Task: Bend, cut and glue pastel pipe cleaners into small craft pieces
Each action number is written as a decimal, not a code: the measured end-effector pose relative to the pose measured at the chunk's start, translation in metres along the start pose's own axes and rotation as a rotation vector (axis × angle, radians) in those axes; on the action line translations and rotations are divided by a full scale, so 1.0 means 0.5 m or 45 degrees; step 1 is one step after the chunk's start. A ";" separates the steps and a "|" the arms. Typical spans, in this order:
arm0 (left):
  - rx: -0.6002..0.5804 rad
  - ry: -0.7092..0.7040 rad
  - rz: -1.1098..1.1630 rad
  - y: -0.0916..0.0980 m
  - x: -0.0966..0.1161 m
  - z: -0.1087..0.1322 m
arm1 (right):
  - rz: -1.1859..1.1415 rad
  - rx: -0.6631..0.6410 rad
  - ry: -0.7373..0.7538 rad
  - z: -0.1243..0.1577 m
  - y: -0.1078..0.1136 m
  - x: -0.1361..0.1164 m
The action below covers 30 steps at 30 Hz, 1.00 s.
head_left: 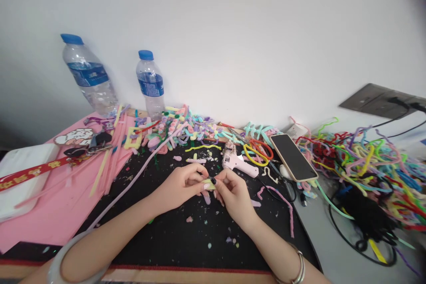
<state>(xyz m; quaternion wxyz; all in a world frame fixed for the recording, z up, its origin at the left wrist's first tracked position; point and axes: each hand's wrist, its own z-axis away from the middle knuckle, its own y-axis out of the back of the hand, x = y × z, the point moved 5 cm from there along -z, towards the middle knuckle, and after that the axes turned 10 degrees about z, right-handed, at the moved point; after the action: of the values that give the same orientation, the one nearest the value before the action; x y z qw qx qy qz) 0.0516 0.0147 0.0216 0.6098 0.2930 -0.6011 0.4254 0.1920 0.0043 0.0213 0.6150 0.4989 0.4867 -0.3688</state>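
Over the black mat (156,239), my left hand (183,186) and my right hand (234,193) meet with fingertips pinched together. Between them is a short pale yellow-green piece of pipe cleaner (209,185), mostly hidden by the fingers. A small dark bit shows at the right fingertips; I cannot tell what it is. Just below the fingers is a lilac pipe cleaner piece (207,198). Behind my right hand lies a pale pink glue gun (244,166), and lilac bits (196,160) lie beyond my left hand.
Two bottles (151,82) (89,75) stand against the wall. Colourful pipe cleaner pieces (186,126) line the back. Yellow-orange-handled scissors (256,154) and a phone (294,157) lie right. Further right is a tangled pipe cleaner pile (369,159). Pink sheets (76,204) and a white box (26,177) lie left.
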 end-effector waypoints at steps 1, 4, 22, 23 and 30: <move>-0.016 0.019 -0.002 -0.001 -0.001 0.000 | 0.026 0.012 0.020 0.001 0.002 0.001; -0.059 0.005 -0.157 -0.004 0.001 0.003 | 0.126 0.043 0.099 0.004 0.006 0.002; -0.025 -0.141 -0.531 -0.004 0.012 0.008 | 0.174 0.089 0.194 0.007 0.001 0.000; -0.040 -0.130 -0.533 -0.005 0.010 0.009 | 0.196 0.076 0.205 0.006 0.001 -0.001; -0.073 -0.002 -0.250 -0.012 0.004 0.005 | 0.323 0.095 0.236 0.009 0.003 -0.006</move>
<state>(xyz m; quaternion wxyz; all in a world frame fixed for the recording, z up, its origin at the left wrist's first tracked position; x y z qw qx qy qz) 0.0556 0.0100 0.0246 0.6562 0.3332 -0.5820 0.3459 0.1936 0.0004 0.0245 0.5902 0.6107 0.4603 -0.2585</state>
